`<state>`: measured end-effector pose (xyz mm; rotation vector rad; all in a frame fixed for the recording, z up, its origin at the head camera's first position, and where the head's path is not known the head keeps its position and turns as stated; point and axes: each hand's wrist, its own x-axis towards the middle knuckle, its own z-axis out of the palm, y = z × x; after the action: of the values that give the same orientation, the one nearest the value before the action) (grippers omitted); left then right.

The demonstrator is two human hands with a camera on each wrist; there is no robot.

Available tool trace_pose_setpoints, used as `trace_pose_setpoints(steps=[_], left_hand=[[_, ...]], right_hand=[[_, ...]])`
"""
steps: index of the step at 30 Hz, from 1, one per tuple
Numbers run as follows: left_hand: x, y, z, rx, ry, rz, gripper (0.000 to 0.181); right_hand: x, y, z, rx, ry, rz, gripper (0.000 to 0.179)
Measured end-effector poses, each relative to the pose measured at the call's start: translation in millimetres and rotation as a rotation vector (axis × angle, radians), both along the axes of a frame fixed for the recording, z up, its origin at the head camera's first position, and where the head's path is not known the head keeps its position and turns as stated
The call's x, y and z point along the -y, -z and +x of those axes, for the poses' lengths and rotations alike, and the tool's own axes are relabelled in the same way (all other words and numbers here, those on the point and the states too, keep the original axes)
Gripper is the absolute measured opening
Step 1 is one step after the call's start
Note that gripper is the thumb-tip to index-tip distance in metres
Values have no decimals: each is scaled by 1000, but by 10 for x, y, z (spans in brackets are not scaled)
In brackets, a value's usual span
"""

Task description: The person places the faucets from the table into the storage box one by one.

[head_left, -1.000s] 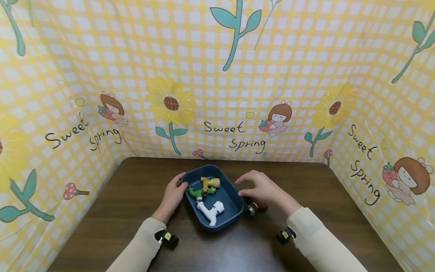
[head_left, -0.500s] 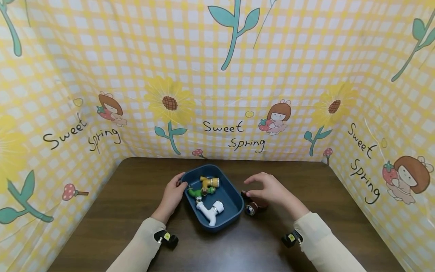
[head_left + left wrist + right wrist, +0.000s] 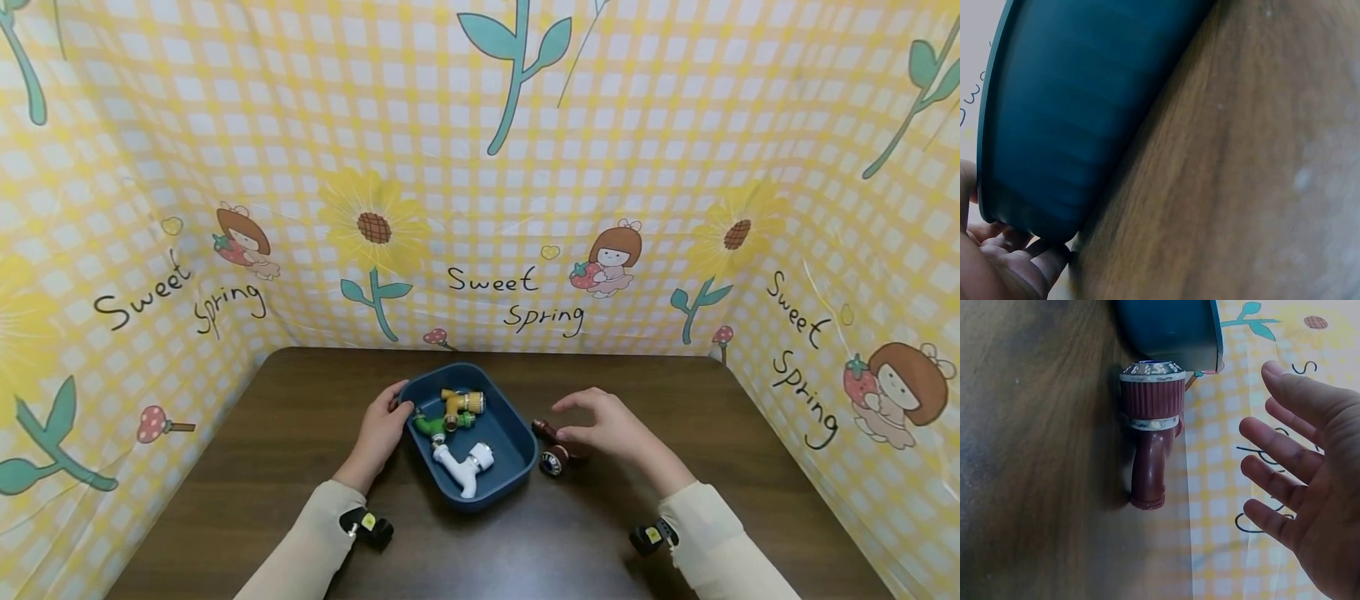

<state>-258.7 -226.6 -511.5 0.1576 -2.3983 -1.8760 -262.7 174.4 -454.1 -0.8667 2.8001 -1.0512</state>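
Observation:
My left hand (image 3: pixel 381 435) grips the left rim of a dark blue plastic basin (image 3: pixel 512 443), thumb at the rim and fingers against its outer wall (image 3: pixel 1066 125). Inside the basin lie a yellow tap (image 3: pixel 454 403), a green tap (image 3: pixel 431 426) and a white tap (image 3: pixel 454 472). A dark brown tap (image 3: pixel 553 461) lies on the table just right of the basin; its ribbed knob (image 3: pixel 1152 397) has a silver ring at each end. Over that tap hovers my right hand (image 3: pixel 611 427), fingers spread and holding nothing, partly hiding it in the head view.
The brown wooden table (image 3: pixel 300 467) is enclosed at the back and sides by a yellow checked cloth (image 3: pixel 480 200) with flower and girl prints. Each wrist carries a small black camera, one on the left (image 3: pixel 367 528) and one on the right (image 3: pixel 652 536).
My right hand has moved right, away from the basin's right rim and over the brown tap, more of which now shows. The left hand and the basin stay almost where they were.

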Motion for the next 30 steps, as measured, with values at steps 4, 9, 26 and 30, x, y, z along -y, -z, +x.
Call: trace_pose_setpoints(steps=[4, 9, 26, 30], left_hand=[[0, 1, 3, -5, 2, 0, 49], [4, 7, 3, -4, -4, -2, 49], [5, -3, 12, 6, -9, -17, 50], [-3, 2, 11, 8, -8, -9, 50]], right_hand=[[-51, 44, 15, -10, 17, -4, 38], [-109, 79, 44, 3, 50, -42, 33], [-236, 277, 121, 18, 88, -51, 36], [-274, 309, 131, 14, 84, -51, 39]])
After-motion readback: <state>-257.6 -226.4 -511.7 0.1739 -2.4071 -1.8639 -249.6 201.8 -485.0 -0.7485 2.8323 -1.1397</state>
